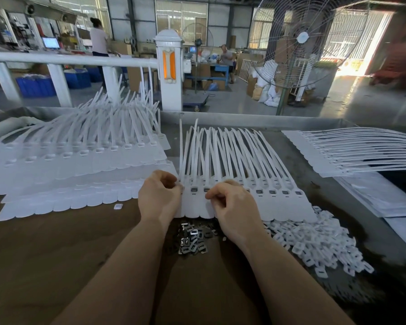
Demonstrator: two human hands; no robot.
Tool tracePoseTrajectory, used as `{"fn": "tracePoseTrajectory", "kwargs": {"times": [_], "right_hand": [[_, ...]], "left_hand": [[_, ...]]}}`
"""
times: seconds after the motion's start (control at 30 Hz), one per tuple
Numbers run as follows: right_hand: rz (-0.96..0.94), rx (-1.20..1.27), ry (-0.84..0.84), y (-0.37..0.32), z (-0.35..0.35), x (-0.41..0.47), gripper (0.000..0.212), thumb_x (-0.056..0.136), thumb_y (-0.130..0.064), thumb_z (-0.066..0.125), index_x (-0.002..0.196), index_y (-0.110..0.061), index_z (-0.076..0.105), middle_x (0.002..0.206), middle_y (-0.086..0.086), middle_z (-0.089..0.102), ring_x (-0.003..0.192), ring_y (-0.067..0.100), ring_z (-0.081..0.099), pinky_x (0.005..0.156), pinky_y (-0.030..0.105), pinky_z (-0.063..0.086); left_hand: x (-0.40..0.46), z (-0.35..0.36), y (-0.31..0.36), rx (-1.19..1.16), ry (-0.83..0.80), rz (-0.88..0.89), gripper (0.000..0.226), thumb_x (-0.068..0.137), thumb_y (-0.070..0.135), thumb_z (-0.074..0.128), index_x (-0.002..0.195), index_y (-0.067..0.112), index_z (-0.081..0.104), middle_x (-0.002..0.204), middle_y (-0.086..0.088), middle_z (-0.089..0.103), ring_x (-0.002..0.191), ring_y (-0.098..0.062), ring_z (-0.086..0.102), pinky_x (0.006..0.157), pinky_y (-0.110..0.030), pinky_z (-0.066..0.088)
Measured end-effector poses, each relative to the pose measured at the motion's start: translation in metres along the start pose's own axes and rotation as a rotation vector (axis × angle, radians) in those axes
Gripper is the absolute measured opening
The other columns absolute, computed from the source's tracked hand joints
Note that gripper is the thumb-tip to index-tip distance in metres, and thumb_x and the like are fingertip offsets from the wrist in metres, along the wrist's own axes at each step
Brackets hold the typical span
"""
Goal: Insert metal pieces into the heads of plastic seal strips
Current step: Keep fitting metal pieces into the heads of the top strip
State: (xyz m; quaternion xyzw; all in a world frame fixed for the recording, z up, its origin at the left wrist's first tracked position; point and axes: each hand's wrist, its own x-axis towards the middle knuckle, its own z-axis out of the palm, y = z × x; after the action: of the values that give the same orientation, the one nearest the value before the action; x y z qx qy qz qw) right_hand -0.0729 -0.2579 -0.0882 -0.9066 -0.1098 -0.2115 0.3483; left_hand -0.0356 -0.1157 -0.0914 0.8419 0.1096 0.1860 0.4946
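Row of white plastic seal strips (244, 184) fanned flat on the table (56, 254), heads nearest the body, tails pointing away. Directly under and just beyond both hands. Small dark metal inserts visible in the head sockets to the right of the right hand (230, 205), and in two sockets between the hands.

Left hand (158, 195) at the left end of the row, fingers curled inward, thumb and fingertips pressed together against the edge of the first strip's head. Whether a metal piece sits in that pinch: cannot tell, hidden by the fingers.

Right hand knuckles up, fingers curled down onto the heads a few strips in from the left end, fingertips touching the plastic near one socket. Any piece held beneath the fingers not visible; hold cannot be told.

Heap of loose metal pieces (192, 240) on the table just nearer the body than the hands, between the two wrists. Pile of small white plastic caps (314, 242) to the right of the right forearm, touching the near edge of the strip row.

Stacked rows of further seal strips (80, 165) left of the left hand, tails arching upward. Another flat batch (349, 151) well beyond and right of the right hand. One stray white cap (118, 206) left of the left hand.
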Motion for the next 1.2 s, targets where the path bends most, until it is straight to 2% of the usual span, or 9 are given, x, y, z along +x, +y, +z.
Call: {"fn": "tracePoseTrajectory", "kwargs": {"times": [0.1, 0.2, 0.3, 0.47, 0.6, 0.83, 0.97, 1.1, 1.2], "right_hand": [[0.002, 0.008, 0.006, 0.000, 0.000, 0.000, 0.013, 0.087, -0.005, 0.057, 0.089, -0.012, 0.068, 0.095, -0.001, 0.059, 0.090, 0.011, 0.056, 0.084, 0.020, 0.044], [0.001, 0.016, 0.014, -0.001, 0.000, 0.000, 0.014, 0.087, -0.004, 0.056, 0.089, -0.011, 0.068, 0.095, 0.000, 0.060, 0.089, 0.012, 0.056, 0.083, 0.020, 0.045], [0.002, 0.025, 0.018, -0.001, 0.000, 0.000, 0.014, 0.088, -0.004, 0.056, 0.090, -0.010, 0.068, 0.095, 0.000, 0.060, 0.090, 0.013, 0.057, 0.084, 0.024, 0.046], [-0.001, 0.032, 0.024, -0.001, 0.000, 0.000, 0.013, 0.088, -0.003, 0.056, 0.089, -0.010, 0.068, 0.095, 0.001, 0.061, 0.089, 0.014, 0.057, 0.084, 0.023, 0.046], [0.003, 0.044, 0.028, -0.001, -0.001, 0.000, 0.014, 0.088, -0.003, 0.055, 0.090, -0.010, 0.067, 0.095, 0.002, 0.062, 0.090, 0.014, 0.057, 0.085, 0.025, 0.046], [-0.002, 0.109, 0.135, -0.004, -0.007, -0.001, 0.017, 0.087, 0.001, 0.055, 0.090, -0.009, 0.068, 0.089, 0.000, 0.065, 0.085, 0.012, 0.057, 0.080, 0.025, 0.047], [0.061, 0.075, 0.104, -0.003, -0.019, 0.001, 0.016, 0.089, -0.005, 0.055, 0.094, -0.013, 0.068, 0.093, -0.002, 0.066, 0.089, 0.011, 0.058, 0.083, 0.025, 0.047], [0.091, -0.029, 0.036, -0.003, -0.037, -0.002, 0.017, 0.090, -0.008, 0.056, 0.092, -0.018, 0.069, 0.094, -0.006, 0.064, 0.086, 0.007, 0.057, 0.079, 0.016, 0.044], [0.104, -0.109, -0.037, -0.002, -0.050, -0.010, 0.015, 0.089, -0.010, 0.057, 0.093, -0.019, 0.069, 0.095, -0.007, 0.063, 0.086, 0.007, 0.058, 0.080, 0.016, 0.045]], "left_hand": [[0.002, 0.001, -0.002, -0.029, 0.017, -0.007, 0.005, 0.089, 0.016, 0.061, 0.091, 0.021, 0.060, 0.076, 0.015, 0.054, 0.078, -0.008, 0.052, 0.071, -0.020, 0.037], [0.004, 0.003, -0.001, -0.064, 0.032, -0.033, 0.014, 0.092, 0.012, 0.051, 0.089, 0.022, 0.060, 0.074, 0.020, 0.051, 0.069, -0.001, 0.047, 0.058, -0.016, 0.033], [0.004, 0.002, -0.001, -0.084, 0.028, -0.055, 0.019, 0.091, 0.009, 0.048, 0.089, 0.023, 0.060, 0.076, 0.018, 0.051, 0.069, 0.002, 0.045, 0.056, -0.015, 0.032], [0.003, 0.002, -0.001, -0.057, 0.003, -0.027, 0.009, 0.085, 0.017, 0.063, 0.092, 0.023, 0.059, 0.077, 0.016, 0.054, 0.077, -0.007, 0.052, 0.071, -0.023, 0.038], [0.002, 0.002, -0.001, -0.070, -0.018, -0.034, 0.016, 0.082, 0.015, 0.068, 0.092, 0.025, 0.059, 0.077, 0.016, 0.057, 0.075, -0.006, 0.054, 0.071, -0.024, 0.040], [0.001, 0.002, -0.001, -0.212, -0.003, -0.060, 0.021, 0.080, 0.013, 0.069, 0.086, 0.030, 0.059, 0.079, 0.013, 0.062, 0.076, -0.005, 0.057, 0.075, -0.027, 0.044], [0.001, 0.002, -0.001, -0.246, -0.001, -0.049, 0.022, 0.081, 0.012, 0.068, 0.082, 0.032, 0.058, 0.077, 0.013, 0.062, 0.076, -0.007, 0.058, 0.077, -0.027, 0.045], [0.002, 0.003, -0.001, -0.239, -0.010, -0.033, 0.018, 0.082, 0.010, 0.066, 0.086, 0.027, 0.060, 0.078, 0.012, 0.060, 0.075, -0.007, 0.056, 0.076, -0.025, 0.043], [0.002, 0.003, -0.001, -0.235, -0.013, -0.030, 0.017, 0.081, 0.009, 0.066, 0.086, 0.025, 0.061, 0.078, 0.011, 0.061, 0.074, -0.006, 0.056, 0.075, -0.023, 0.041]]}}
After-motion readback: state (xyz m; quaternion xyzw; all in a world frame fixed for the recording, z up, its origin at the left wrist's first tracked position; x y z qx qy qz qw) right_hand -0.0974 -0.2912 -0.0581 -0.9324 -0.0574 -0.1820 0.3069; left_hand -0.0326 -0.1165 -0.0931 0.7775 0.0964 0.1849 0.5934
